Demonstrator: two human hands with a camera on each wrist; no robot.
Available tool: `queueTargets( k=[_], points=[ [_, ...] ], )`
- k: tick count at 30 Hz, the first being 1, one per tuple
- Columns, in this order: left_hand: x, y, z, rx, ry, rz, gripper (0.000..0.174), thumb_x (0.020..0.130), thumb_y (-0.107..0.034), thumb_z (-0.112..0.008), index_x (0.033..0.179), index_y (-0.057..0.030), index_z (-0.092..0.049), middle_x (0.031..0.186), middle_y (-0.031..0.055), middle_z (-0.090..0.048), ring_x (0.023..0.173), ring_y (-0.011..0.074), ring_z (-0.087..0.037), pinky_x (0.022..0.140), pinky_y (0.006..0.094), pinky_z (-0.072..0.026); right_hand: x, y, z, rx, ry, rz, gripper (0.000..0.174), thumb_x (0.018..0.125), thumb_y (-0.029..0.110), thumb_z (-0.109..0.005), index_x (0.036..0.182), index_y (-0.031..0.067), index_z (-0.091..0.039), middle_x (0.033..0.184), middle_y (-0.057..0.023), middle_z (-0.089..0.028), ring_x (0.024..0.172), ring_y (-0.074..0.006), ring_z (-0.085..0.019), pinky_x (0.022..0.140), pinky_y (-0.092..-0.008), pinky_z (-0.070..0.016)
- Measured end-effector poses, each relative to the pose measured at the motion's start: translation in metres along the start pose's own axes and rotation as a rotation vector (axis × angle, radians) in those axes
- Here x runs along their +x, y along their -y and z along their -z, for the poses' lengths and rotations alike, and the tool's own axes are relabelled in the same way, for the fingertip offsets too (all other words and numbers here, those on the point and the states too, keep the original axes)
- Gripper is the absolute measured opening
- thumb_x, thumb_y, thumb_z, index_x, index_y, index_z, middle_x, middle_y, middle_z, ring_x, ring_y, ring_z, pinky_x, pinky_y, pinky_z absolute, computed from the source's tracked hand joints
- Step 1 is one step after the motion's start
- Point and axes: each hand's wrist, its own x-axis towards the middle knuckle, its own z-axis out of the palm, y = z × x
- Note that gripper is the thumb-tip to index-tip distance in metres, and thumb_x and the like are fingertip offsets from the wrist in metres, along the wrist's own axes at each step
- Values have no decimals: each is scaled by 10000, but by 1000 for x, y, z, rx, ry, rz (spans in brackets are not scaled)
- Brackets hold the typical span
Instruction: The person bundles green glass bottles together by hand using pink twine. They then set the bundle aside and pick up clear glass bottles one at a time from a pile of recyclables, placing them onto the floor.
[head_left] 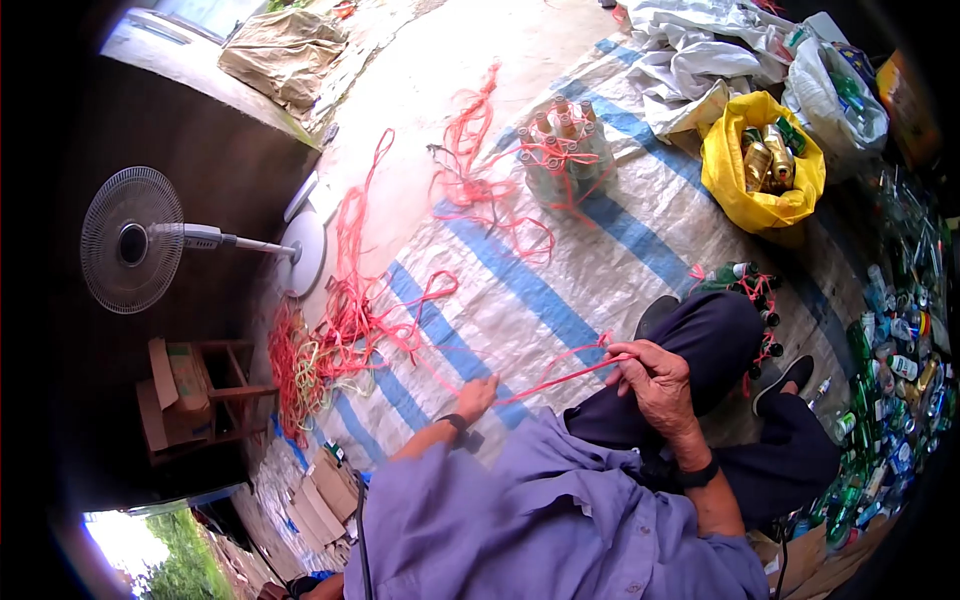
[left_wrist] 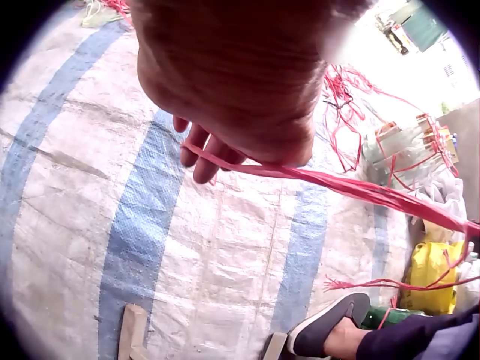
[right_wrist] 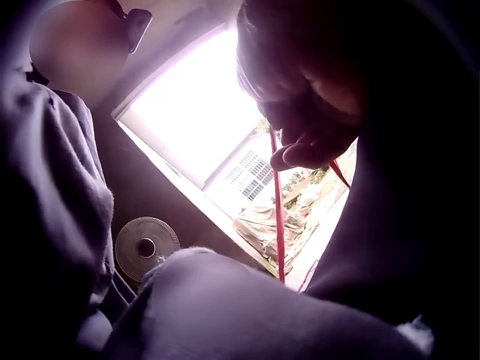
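The right hand point(head_left: 655, 385) pinches the red string point(left_wrist: 367, 190) between thumb and fingers, and the left hand point(head_left: 476, 398) holds the same string with its fingers bent round it, so both grips are closed on it. The string runs between them in the lower middle of the head view, rather straight, which suggests a little tension. I judge it to be very light and soft, without stiffness of its own, not fragile to the touch, but smooth like thin plastic and therefore a bit slippery; a turn round the fingers would probably hold better than a flat pinch. The good place to take it seems to be near each hand, where the strands lie gathered, and not at the loose end, which looks frayed at the lower right of the left wrist view. In its look it is pinkish red, shiny, flat, and gathered lengthwise into several folds. Below it spreads a white sheet point(head_left: 520, 300) with blue stripes. Farther out, a tangled heap of string point(head_left: 350, 320) lies left of centre, and a bundle of clear bottles point(head_left: 565, 165), tied with similar string, stands at the upper middle.
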Motion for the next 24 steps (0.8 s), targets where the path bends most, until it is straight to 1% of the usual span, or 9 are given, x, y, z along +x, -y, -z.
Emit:
queueTargets(
  k=[1,3,6,10,12,18,20,21,24],
  points=[
    [-1,-2,-2,-2,-3,3,593,986,-514,-394,915,-1,-685,807,210,-684,821,409,-647,772,477,-475,0,0,1,31,-6,-5,208,982,87,-575,1119,-43,-663,990,-106,-690,729,-128,-676,587,-220,-518],
    [2,-9,-8,220,-202,-178,499,1011,-419,-389,883,-3,-635,844,242,-650,821,459,-595,748,549,-421,0,1,4,92,-21,-27,217,988,107,-575,1118,-44,-662,980,-113,-697,724,-129,-674,589,-221,-517],
    [7,-33,-8,131,-324,-241,452,1020,-361,-394,829,0,-587,838,254,-625,813,464,-565,731,575,-385,0,5,8,178,-50,-49,256,1003,157,-569,1126,-52,-651,954,-132,-711,713,-137,-671,593,-229,-516],
    [21,-49,-1,172,-436,-291,431,1024,-351,-387,851,-11,-587,871,258,-631,842,447,-575,744,556,-397,3,8,12,285,-117,-11,308,1022,194,-530,1144,-71,-630,992,-149,-704,699,-139,-663,582,-240,-515],
    [34,-45,6,134,-328,-182,398,1030,-320,-367,885,-24,-591,883,246,-635,842,442,-575,750,548,-406,5,13,16,419,-152,-35,341,1025,224,-520,1130,-82,-628,1017,-160,-700,698,-139,-660,576,-240,-511],
    [40,-8,23,517,-382,-237,406,1030,-314,-332,943,-43,-622,887,203,-675,871,397,-621,746,533,-437,12,26,39,555,-275,0,336,1019,254,-506,1124,-49,-603,976,-147,-688,655,-129,-619,498,-247,-451],
    [36,-1,32,400,-394,-168,444,1008,-383,-368,962,-54,-663,894,209,-678,884,394,-630,761,528,-443,14,32,53,646,-327,84,345,1020,269,-501,1130,-44,-594,989,-139,-683,659,-121,-609,495,-246,-449],
    [36,0,36,360,-370,18,474,965,-461,-426,973,-71,-695,937,198,-690,905,415,-629,799,532,-449,14,32,61,679,-311,120,341,1020,277,-501,1143,-28,-591,1009,-136,-674,641,-115,-580,494,-242,-442],
    [22,11,39,460,-498,14,513,929,-516,-475,992,-69,-717,1001,196,-697,926,437,-626,836,516,-455,14,36,82,795,-306,197,331,1024,276,-497,1152,-14,-594,1020,-131,-656,623,-109,-554,496,-234,-434]
  ],
)
